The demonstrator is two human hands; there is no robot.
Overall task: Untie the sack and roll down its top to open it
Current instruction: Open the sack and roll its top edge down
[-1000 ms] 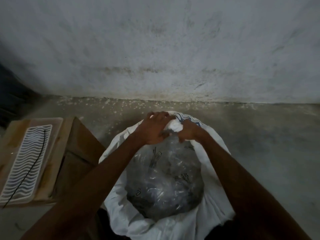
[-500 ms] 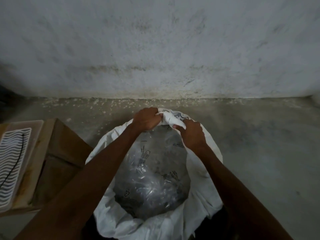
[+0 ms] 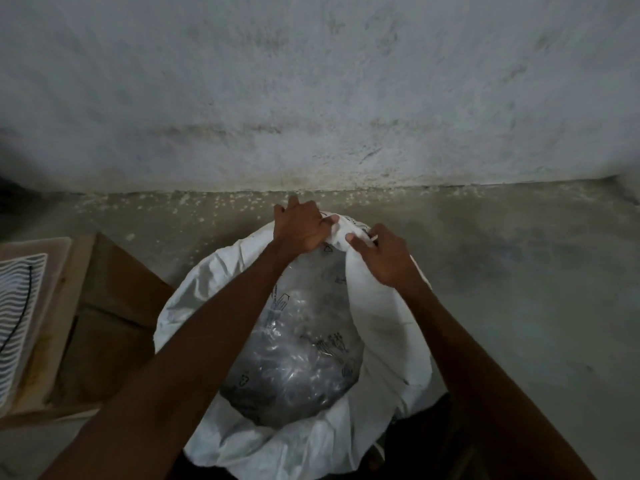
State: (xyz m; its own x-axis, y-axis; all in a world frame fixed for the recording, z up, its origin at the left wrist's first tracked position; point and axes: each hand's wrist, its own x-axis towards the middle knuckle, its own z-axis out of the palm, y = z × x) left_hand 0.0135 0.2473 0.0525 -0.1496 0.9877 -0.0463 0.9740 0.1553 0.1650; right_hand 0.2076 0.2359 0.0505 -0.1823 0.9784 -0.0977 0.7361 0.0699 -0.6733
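A white woven sack (image 3: 207, 292) stands on the floor below me, its top open and its rim folded outward in a thick roll. Inside lies a clear plastic inner bag (image 3: 298, 368) with black printed marks, bulging with dark contents. My left hand (image 3: 299, 230) grips the far edge of the sack's rim, fingers curled over the white fabric. Just to its right, my right hand (image 3: 382, 258) pinches the same far rim, thumb on top. The two hands are a short gap apart, with a bunched ridge of fabric between them.
A brown cardboard box (image 3: 114, 306) sits close against the sack's left side, with a white wavy-patterned tray (image 3: 19, 317) on a board beside it. A rough plastered wall (image 3: 311, 98) rises just behind the sack. Bare concrete floor (image 3: 519, 271) spreads to the right.
Both hands have shifted farther along the far rim toward the wall, and the right hand has turned over the fabric. The rim roll looks thicker there.
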